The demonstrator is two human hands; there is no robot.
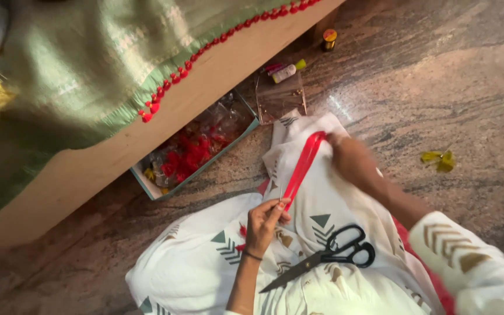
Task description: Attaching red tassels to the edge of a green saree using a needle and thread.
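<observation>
Seen from the head camera, a person seated on a mottled stone floor [438, 87] stretches a red ribbon [303, 166] taut between both hands above a lap draped in white cloth [199, 262] printed with green and tan triangles and chevrons. The left hand [265, 221] has its grip pinched closed on the ribbon's lower end, thumb and fingers pressed together around it; the right hand [351, 157], blurred by motion, appears closed on the upper end, though its fingers cannot be made out clearly. Black-handled scissors [328, 255] lie on the cloth just beside the left hand, blades closed and pointing toward the lower left. At the edge of a low wooden platform [147, 140] sits a shallow pale-blue box [147, 185], partly tucked beneath it and filled with clear plastic packets holding red and some yellow pieces too small to identify. Next to it stands a clear plastic container [281, 96]; whether it holds anything cannot be told. A small white tube with a yellow-green cap [288, 72] lies just behind it, and a spool with a yellow and red top [329, 38] stands farther back. Green fabric [77, 76] edged with red tassels covers the platform, and a scrap of yellow material [438, 160] lies on the floor, well apart to the right.
</observation>
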